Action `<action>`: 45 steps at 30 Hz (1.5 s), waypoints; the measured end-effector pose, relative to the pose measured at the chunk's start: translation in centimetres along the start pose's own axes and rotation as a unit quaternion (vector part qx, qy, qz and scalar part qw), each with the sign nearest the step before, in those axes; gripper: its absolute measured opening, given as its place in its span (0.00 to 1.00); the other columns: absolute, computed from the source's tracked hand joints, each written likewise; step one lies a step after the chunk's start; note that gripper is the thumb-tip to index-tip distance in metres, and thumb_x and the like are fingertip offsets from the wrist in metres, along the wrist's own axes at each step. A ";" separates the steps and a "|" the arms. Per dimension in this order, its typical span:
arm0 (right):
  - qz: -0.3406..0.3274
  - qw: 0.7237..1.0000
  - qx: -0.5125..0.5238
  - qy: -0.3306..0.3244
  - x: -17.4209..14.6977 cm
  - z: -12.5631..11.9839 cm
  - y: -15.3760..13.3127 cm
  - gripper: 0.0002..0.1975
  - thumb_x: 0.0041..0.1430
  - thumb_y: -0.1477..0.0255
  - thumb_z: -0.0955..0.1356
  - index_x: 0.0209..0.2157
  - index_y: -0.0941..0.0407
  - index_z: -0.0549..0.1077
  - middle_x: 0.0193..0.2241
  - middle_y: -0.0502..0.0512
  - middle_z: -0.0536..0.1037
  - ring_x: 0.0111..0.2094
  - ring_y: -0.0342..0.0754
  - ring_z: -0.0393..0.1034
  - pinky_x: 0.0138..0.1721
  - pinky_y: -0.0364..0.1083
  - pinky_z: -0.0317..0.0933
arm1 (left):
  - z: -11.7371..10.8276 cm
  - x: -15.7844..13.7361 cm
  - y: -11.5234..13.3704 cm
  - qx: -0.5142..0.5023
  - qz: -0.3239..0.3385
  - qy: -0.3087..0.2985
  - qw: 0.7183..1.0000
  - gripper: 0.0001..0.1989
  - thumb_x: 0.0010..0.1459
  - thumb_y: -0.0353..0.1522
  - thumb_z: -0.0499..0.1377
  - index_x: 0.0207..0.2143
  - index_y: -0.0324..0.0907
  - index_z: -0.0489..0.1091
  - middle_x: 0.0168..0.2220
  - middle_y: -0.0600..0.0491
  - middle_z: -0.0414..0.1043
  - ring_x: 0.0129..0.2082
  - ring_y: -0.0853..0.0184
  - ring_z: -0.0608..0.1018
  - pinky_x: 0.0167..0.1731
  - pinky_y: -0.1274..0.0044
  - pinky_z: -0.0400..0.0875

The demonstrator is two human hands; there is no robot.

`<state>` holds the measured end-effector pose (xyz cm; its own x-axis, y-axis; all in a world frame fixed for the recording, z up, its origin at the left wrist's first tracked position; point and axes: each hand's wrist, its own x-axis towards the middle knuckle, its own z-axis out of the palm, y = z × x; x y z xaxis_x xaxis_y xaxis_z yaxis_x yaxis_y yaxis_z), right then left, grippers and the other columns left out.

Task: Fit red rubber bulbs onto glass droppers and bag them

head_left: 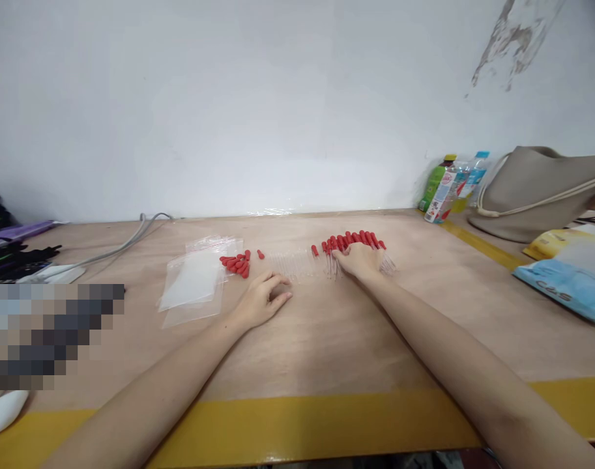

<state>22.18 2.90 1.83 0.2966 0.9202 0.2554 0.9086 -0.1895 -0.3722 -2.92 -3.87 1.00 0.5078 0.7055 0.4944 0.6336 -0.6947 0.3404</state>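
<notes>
We see our right hand (pixel 360 262) at the centre-right of the frame, bent over a close row of red-bulbed droppers (pixel 354 238), thumb and fingertips down among their clear stems; the hand hides most of the contact, so we cannot tell whether it has hold of one. Our left hand (pixel 262 301), just left of centre, rests on the wooden tabletop (pixel 297 352) with fingers curled and thumb well parted from them, and we see nothing in its grasp. The relation that matters most is around the bare clear tubes (pixel 292 264): they lie side by side at mid-frame, just above the left fingertips and left of the right hand, their long axes running roughly up and down the frame. The left hand is the nearer to them, and also to the loose red bulbs (pixel 236 264) heaped to its upper left, beside the clear zip bags (pixel 194 280). One lone red bulb (pixel 261 255) lies between heap and tubes.
</notes>
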 end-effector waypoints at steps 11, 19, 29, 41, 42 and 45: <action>-0.094 0.994 -0.006 0.053 -1.9 0.5 -1.3 0.22 0.50 0.52 0.58 0.25 0.57 0.69 0.21 0.53 0.73 0.26 0.48 0.65 0.42 0.54 0.42 | 0.1 0.0 -0.2 0.010 0.002 0.022 1.000 0.08 0.54 0.34 0.55 0.37 0.43 0.67 0.35 0.52 0.66 0.36 0.66 0.71 0.39 0.73 0.67; -0.113 0.992 -0.025 0.049 -1.9 0.7 -1.6 0.17 0.51 0.58 0.59 0.28 0.57 0.69 0.23 0.54 0.74 0.27 0.48 0.66 0.40 0.52 0.42 | 0.0 0.0 -0.1 0.012 0.007 0.023 1.000 0.07 0.54 0.33 0.55 0.36 0.42 0.68 0.35 0.52 0.66 0.36 0.67 0.70 0.39 0.74 0.66; -0.165 0.986 -0.006 0.013 -3.3 1.1 -3.7 0.13 0.52 0.64 0.60 0.25 0.55 0.72 0.25 0.54 0.76 0.30 0.49 0.68 0.42 0.52 0.43 | -0.4 0.4 -1.0 0.179 -0.073 0.142 0.971 0.06 0.54 0.34 0.55 0.31 0.42 0.69 0.32 0.51 0.67 0.36 0.61 0.67 0.39 0.69 0.61; -0.155 0.985 -0.072 0.006 -3.9 0.9 -4.3 0.16 0.57 0.69 0.57 0.28 0.61 0.73 0.26 0.63 0.76 0.30 0.53 0.69 0.39 0.53 0.46 | -0.8 5.3 -5.2 0.373 -0.177 0.096 0.906 0.16 0.52 0.40 0.52 0.26 0.37 0.73 0.36 0.39 0.65 0.41 0.51 0.64 0.38 0.62 0.55; -0.153 0.986 -0.070 0.015 -4.1 0.9 -4.3 0.16 0.57 0.69 0.57 0.28 0.61 0.73 0.27 0.64 0.75 0.30 0.53 0.69 0.39 0.53 0.46 | -0.5 5.8 -5.3 0.377 -0.183 0.089 0.904 0.17 0.52 0.39 0.52 0.27 0.36 0.73 0.35 0.38 0.65 0.41 0.50 0.64 0.38 0.62 0.54; -0.155 0.985 -0.051 0.064 -4.4 1.0 -4.0 0.16 0.58 0.69 0.56 0.32 0.63 0.71 0.30 0.65 0.75 0.34 0.54 0.67 0.39 0.52 0.45 | -0.1 6.7 -5.7 0.380 -0.192 0.072 0.902 0.14 0.50 0.35 0.52 0.27 0.33 0.73 0.35 0.37 0.65 0.41 0.49 0.64 0.38 0.62 0.54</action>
<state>16.92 -0.08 1.32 0.0298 0.8902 0.4546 0.9842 0.0534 -0.1690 -3.19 4.83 2.47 0.1199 0.8097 0.5745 0.9915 -0.0677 -0.1115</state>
